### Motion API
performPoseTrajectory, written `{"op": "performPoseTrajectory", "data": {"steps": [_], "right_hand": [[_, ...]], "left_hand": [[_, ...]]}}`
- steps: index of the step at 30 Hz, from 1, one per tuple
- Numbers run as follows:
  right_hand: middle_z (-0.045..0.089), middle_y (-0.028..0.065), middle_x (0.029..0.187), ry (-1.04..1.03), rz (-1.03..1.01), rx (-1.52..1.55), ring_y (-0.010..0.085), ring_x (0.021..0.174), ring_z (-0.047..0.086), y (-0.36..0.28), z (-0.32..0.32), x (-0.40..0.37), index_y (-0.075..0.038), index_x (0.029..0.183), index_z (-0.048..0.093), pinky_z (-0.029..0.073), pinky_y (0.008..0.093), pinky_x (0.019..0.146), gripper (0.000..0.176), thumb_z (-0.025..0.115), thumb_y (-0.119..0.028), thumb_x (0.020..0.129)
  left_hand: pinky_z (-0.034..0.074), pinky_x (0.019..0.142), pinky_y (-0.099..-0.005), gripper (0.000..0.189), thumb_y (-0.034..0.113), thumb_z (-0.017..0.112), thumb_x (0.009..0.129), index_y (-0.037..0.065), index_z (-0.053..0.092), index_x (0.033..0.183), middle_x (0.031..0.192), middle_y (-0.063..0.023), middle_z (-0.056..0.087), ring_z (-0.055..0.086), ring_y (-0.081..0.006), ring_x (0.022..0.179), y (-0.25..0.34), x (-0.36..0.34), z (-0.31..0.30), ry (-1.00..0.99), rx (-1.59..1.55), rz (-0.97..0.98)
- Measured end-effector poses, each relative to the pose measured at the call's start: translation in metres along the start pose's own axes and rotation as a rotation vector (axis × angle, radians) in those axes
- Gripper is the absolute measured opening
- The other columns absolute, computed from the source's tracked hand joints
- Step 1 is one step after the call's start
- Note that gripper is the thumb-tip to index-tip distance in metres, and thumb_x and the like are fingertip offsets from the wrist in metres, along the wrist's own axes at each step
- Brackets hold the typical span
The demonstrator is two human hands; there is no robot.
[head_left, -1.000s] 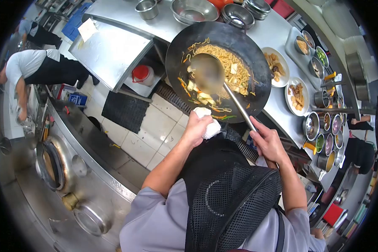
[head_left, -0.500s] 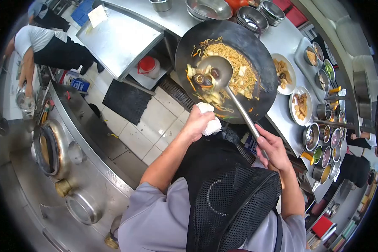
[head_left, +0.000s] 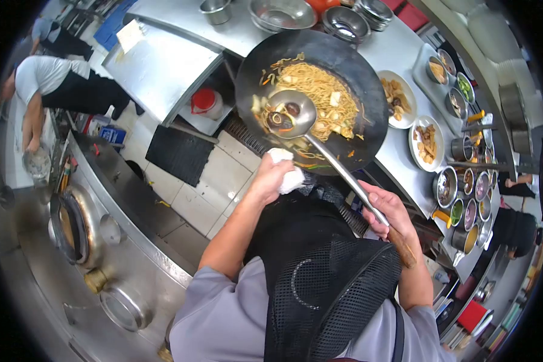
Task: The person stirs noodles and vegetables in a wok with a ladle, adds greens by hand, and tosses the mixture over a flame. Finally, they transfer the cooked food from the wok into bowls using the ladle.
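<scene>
A large black wok (head_left: 368,78) holds noodles (head_left: 311,81) with pieces of vegetable and mushroom. It is tilted toward me at the edge of the steel counter. My left hand (head_left: 270,180) is closed on a folded white cloth (head_left: 291,179) against the wok's near rim; the cloth hides whatever part of the wok lies under it. My right hand (head_left: 392,210) is wrapped round the metal handle of a ladle (head_left: 344,172), whose wooden end sticks out below the hand. The ladle's bowl rests among the food, with mushroom and vegetable pieces in it.
Right of the wok stand two plates of food, a white one (head_left: 406,96) and another (head_left: 435,136), then several small ingredient bowls (head_left: 445,186). Metal bowls (head_left: 283,13) sit behind. A steel table (head_left: 163,60) is left; a co-worker (head_left: 72,81) bends over another counter.
The ladle's bowl has drawn slightly toward me within the wok, and its wooden end now shows below my right hand. The whole view has shifted a little. My left hand keeps hold of the cloth.
</scene>
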State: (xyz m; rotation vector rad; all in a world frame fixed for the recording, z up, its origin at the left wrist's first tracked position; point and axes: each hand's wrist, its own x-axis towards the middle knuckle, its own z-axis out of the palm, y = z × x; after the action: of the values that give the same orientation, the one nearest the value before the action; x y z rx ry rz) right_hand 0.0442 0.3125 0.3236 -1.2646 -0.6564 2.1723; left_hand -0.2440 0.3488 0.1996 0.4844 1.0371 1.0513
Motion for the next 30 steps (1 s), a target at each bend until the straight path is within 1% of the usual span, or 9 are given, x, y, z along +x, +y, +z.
{"op": "performPoseTrajectory", "data": {"steps": [5, 9, 16, 19, 20, 22, 25, 27, 30], "right_hand": [[0.055, 0.0095, 0.065, 0.014, -0.127, 0.205, 0.0056, 0.035, 0.038, 0.024, -0.023, -0.038, -0.005, 0.145, 0.040, 0.029, 0.0194, 0.029, 0.049, 0.053, -0.017, 0.100], [0.055, 0.0095, 0.064, 0.212, -0.437, 0.294, 0.0063, 0.033, 0.037, 0.024, -0.023, -0.079, -0.004, 0.146, 0.039, 0.028, 0.0196, 0.027, 0.052, 0.054, -0.012, 0.096], [0.055, 0.0013, 0.062, 0.929, -0.554, -0.263, 0.0062, 0.043, 0.047, 0.040, -0.048, -0.084, -0.004, 0.145, 0.042, 0.037, 0.0218, 0.037, 0.050, 0.053, -0.008, 0.096], [0.064, 0.0182, 0.071, 1.182, -0.360, -0.881, 0.0206, 0.052, 0.061, 0.046, -0.092, -0.071, -0.002, 0.142, 0.044, 0.051, 0.0359, 0.053, 0.054, 0.059, -0.012, 0.091], [0.064, 0.0182, 0.071, 1.188, -0.363, -0.879, 0.0206, 0.052, 0.061, 0.051, -0.109, -0.065, -0.002, 0.142, 0.044, 0.051, 0.0359, 0.053, 0.054, 0.059, -0.012, 0.091], [0.065, 0.0251, 0.082, 1.287, -0.500, -1.128, 0.0362, 0.066, 0.066, 0.065, -0.137, -0.055, -0.003, 0.139, 0.047, 0.053, 0.0445, 0.066, 0.053, 0.060, -0.011, 0.088], [0.067, 0.0238, 0.090, 1.365, -0.587, -1.244, 0.0428, 0.080, 0.064, 0.082, -0.165, -0.052, -0.007, 0.139, 0.048, 0.052, 0.0486, 0.072, 0.052, 0.060, -0.011, 0.088], [0.064, 0.0193, 0.088, 1.440, -0.476, -1.344, 0.0405, 0.078, 0.064, 0.092, -0.177, -0.052, -0.015, 0.144, 0.042, 0.051, 0.0491, 0.069, 0.060, 0.061, -0.013, 0.088], [0.063, 0.0185, 0.089, 1.471, -0.460, -1.375, 0.0396, 0.079, 0.064, 0.097, -0.185, -0.055, -0.015, 0.144, 0.042, 0.050, 0.0491, 0.069, 0.059, 0.061, -0.012, 0.089]], "left_hand": [[0.056, 0.065, -0.0344, 0.029, -0.003, 0.055, 0.080, 0.001, 0.055, 0.108, 0.090, -0.0091, 0.062, 0.066, -0.0210, 0.075, -0.017, -0.001, -0.009, 0.010, -0.107, -0.035], [0.056, 0.061, -0.0348, 0.026, -0.003, 0.055, 0.080, 0.005, 0.053, 0.105, 0.087, -0.0062, 0.059, 0.063, -0.0192, 0.072, -0.036, 0.002, -0.002, 0.090, -0.127, -0.083], [0.055, 0.061, -0.0326, 0.022, -0.005, 0.051, 0.078, 0.004, 0.054, 0.098, 0.083, -0.0060, 0.059, 0.064, -0.0189, 0.071, -0.020, -0.003, 0.008, 0.034, -0.080, -0.040], [0.054, 0.068, -0.0336, 0.031, -0.003, 0.052, 0.075, 0.001, 0.055, 0.106, 0.091, -0.0093, 0.062, 0.064, -0.0218, 0.077, -0.025, 0.001, 0.003, 0.045, -0.086, -0.040], [0.054, 0.069, -0.0342, 0.032, -0.004, 0.052, 0.075, 0.001, 0.054, 0.107, 0.091, -0.0095, 0.061, 0.064, -0.0223, 0.077, -0.024, 0.000, 0.005, 0.042, -0.088, -0.040], [0.054, 0.069, -0.0352, 0.032, -0.004, 0.051, 0.074, 0.000, 0.053, 0.106, 0.091, -0.0096, 0.061, 0.064, -0.0230, 0.077, -0.019, -0.004, 0.011, 0.052, -0.095, -0.051], [0.054, 0.069, -0.0348, 0.030, -0.004, 0.052, 0.075, 0.002, 0.054, 0.105, 0.090, -0.0091, 0.061, 0.064, -0.0224, 0.076, -0.022, -0.002, 0.008, 0.040, -0.075, -0.033], [0.055, 0.068, -0.0349, 0.028, -0.003, 0.053, 0.077, 0.002, 0.054, 0.104, 0.089, -0.0087, 0.061, 0.065, -0.0221, 0.076, -0.022, -0.002, 0.007, 0.038, -0.057, -0.046], [0.055, 0.067, -0.0348, 0.024, -0.002, 0.054, 0.079, 0.003, 0.056, 0.102, 0.088, -0.0078, 0.063, 0.065, -0.0213, 0.075, -0.019, -0.003, 0.012, 0.035, -0.058, -0.048]]}}
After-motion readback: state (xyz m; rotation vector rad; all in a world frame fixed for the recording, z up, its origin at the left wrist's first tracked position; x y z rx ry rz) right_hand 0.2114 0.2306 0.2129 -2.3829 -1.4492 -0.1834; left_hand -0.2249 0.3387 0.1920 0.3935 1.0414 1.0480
